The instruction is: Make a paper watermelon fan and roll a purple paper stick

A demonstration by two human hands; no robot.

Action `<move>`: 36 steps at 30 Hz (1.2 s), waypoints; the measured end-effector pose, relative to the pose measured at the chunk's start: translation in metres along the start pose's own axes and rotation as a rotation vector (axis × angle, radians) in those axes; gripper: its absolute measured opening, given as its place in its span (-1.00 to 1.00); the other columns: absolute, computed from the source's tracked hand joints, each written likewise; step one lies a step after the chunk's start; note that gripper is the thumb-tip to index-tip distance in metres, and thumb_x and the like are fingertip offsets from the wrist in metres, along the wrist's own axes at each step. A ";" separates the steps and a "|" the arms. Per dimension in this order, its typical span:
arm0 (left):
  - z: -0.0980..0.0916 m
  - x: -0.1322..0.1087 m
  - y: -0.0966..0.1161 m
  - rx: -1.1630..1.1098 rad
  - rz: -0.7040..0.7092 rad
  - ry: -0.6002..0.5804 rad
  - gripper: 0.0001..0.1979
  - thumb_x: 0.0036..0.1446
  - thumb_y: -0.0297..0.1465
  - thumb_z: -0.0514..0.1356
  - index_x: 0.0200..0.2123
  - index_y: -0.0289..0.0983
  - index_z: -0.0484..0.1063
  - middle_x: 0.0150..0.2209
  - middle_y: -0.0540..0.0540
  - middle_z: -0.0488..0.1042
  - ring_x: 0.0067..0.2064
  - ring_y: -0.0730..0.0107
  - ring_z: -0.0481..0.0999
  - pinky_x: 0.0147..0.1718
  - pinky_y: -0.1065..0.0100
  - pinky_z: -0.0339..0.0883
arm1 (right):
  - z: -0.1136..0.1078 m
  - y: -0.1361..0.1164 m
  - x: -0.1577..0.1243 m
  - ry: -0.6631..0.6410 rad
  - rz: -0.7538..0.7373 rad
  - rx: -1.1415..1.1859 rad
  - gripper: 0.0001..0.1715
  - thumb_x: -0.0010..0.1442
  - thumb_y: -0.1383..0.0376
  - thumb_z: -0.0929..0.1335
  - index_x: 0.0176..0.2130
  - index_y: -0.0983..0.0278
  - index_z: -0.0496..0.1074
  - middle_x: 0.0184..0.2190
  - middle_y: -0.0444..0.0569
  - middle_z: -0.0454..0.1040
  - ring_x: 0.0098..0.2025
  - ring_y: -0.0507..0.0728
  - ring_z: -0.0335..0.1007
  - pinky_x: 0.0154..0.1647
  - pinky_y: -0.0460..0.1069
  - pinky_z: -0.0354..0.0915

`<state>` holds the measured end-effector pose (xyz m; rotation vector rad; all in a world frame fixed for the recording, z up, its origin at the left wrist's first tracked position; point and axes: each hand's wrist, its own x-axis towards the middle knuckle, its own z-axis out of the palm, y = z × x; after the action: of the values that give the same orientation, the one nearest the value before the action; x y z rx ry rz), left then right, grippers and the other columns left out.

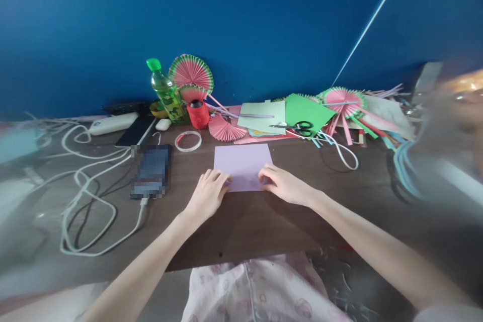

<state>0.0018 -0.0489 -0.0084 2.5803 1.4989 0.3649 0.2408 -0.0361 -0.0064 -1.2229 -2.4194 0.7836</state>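
Observation:
A light purple sheet of paper [243, 161] lies flat on the dark brown table [249, 226], in front of me. At its left edge, near the lower corner, my left hand [209, 192] has its fingers curled together on the paper. My right hand [284, 184] is bent over the lower right corner, thumb and fingers pressed together at the paper's edge. Both hands touch the sheet, and the fingertips are partly hidden.
Left are a phone [151, 171] with a white cable [113, 216] and a tape roll [187, 141]. Behind stand a green bottle [169, 95] and a red container [198, 114]. Scissors [302, 128] lie on green paper [307, 110], beside pleated pink fans [342, 102].

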 end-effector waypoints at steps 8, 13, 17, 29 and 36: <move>0.001 -0.009 0.022 0.306 0.322 -0.007 -0.77 0.16 -0.55 -0.01 -0.20 -0.27 0.38 -0.31 -0.08 0.38 -0.27 0.33 0.35 -0.31 0.29 0.21 | 0.014 -0.007 -0.006 -0.023 -0.309 -0.425 -0.56 0.18 0.52 0.17 -0.03 0.21 0.38 -0.24 0.00 0.36 -0.20 0.11 0.20 -0.17 0.01 0.15; 0.008 -0.017 0.043 0.429 0.264 0.069 -0.81 0.10 -0.57 0.05 -0.23 -0.37 0.41 -0.34 -0.10 0.39 -0.28 0.30 0.35 -0.30 0.28 0.28 | 0.026 -0.030 -0.013 0.033 -0.255 -0.615 -0.65 0.23 0.45 0.14 -0.09 0.37 0.40 -0.26 0.06 0.38 -0.22 0.14 0.23 -0.25 0.03 0.17; 0.015 -0.026 0.047 0.439 0.174 0.100 -0.67 0.09 -0.60 0.03 -0.04 -0.43 0.32 -0.28 -0.12 0.42 -0.27 0.32 0.36 -0.30 0.29 0.34 | 0.032 -0.038 -0.022 0.107 -0.114 -0.591 -0.63 0.20 0.47 0.17 -0.04 0.35 0.37 -0.24 0.06 0.41 -0.24 0.13 0.28 -0.25 0.02 0.22; 0.002 -0.039 0.023 0.409 0.138 0.082 -0.67 0.09 -0.64 0.01 -0.07 -0.36 0.34 -0.29 -0.11 0.44 -0.24 0.29 0.39 -0.28 0.29 0.31 | 0.020 -0.008 -0.048 0.251 -0.074 -0.475 -0.67 0.24 0.44 0.17 -0.12 0.31 0.43 -0.21 0.00 0.48 -0.21 0.10 0.33 -0.16 0.02 0.26; 0.002 -0.023 0.016 0.424 0.175 0.090 -0.83 0.17 -0.53 0.00 -0.38 -0.29 0.35 -0.40 -0.07 0.38 -0.34 0.33 0.36 -0.41 0.31 0.20 | 0.013 -0.007 -0.028 0.221 -0.136 -0.542 -0.74 0.23 0.38 0.22 -0.44 0.31 0.41 -0.38 -0.03 0.41 -0.33 0.08 0.25 -0.29 -0.01 0.14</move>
<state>0.0047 -0.0770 -0.0097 3.0744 1.5218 0.1999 0.2461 -0.0665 -0.0134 -1.2197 -2.5677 -0.0614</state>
